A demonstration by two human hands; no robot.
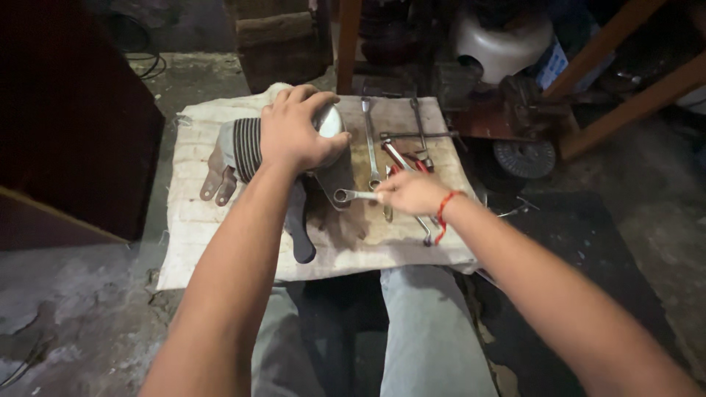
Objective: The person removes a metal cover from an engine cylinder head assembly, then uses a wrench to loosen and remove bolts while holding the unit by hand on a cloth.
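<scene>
My left hand [296, 131] lies flat on top of a finned metal engine part [246, 147] that rests on a stained white cloth [191, 213]. My right hand [412, 192], with a red thread around the wrist, grips a small silver spanner [353, 195]. The spanner's ring end points left toward the engine part's base. More spanners [370, 140] and a red-handled tool [412, 163] lie on the cloth just beyond my right hand.
A dark cabinet [73, 125] stands at the left. Wooden legs [625, 110], a white plastic container [500, 44] and a round metal disc [523, 158] sit at the back right. My knees [434, 323] are under the cloth's near edge.
</scene>
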